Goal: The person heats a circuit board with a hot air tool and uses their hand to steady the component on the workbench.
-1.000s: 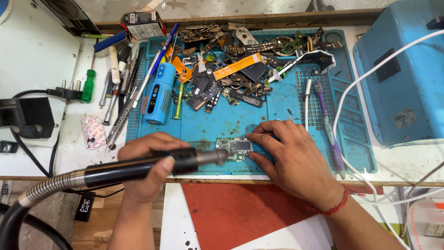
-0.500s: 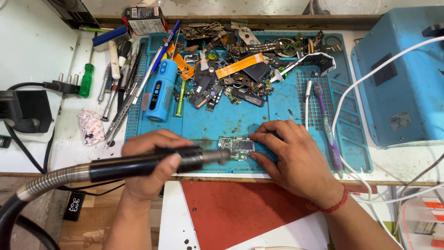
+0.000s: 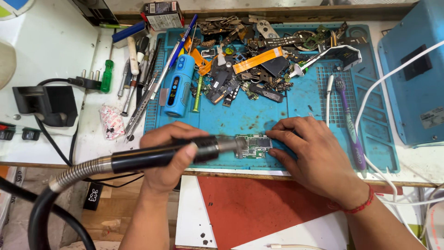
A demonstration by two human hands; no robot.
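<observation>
Left hand [image 3: 169, 155]: fist around smooth black rotary handpiece [image 3: 157, 157], ribbed metal hose
Right hand [image 3: 314, 155]: fingertips pinning green circuit board [image 3: 253, 146] flat
Mat [image 3: 240, 115]: blue rubber

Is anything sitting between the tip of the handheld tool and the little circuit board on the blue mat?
Nothing visible. The left hand holds the black tool with its metal tip right at the left edge of the circuit board. The right hand presses the board's right side; the pile of parts lies farther back on the mat.

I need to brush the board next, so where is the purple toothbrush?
In the head view the purple toothbrush lies on the right side of the blue mat, just right of the right hand.
</observation>
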